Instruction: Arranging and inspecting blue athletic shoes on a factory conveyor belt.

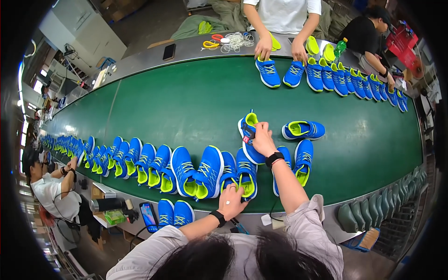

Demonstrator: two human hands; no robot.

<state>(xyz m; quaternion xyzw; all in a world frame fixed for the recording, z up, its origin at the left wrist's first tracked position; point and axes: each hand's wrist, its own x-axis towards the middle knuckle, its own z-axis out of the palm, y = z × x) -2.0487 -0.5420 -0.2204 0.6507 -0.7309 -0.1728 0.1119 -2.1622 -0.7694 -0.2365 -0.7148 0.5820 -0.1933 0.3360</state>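
My right hand (264, 141) grips a blue sneaker (249, 150) with a lime-green lining, raised over the green table. A small red tag and something dark show at its side. My left hand (232, 202) has its fingers closed at the heel of another blue sneaker (246, 169), which stands at the near edge beside a matching sneaker (228, 165). Right of my right hand, a single sneaker (304, 130) lies crosswise. Below it stands a sneaker (304, 158), and my right forearm partly hides the one next to it.
A long row of sneakers (145, 161) runs left along the green table (177, 107). Across it, a co-worker's hands (264, 45) touch sneakers in a far row. Scissors (211, 45), white laces (237, 42) and a green bottle (341, 46) lie or stand there. Dark green shoe lasts (357, 215) line the lower right.
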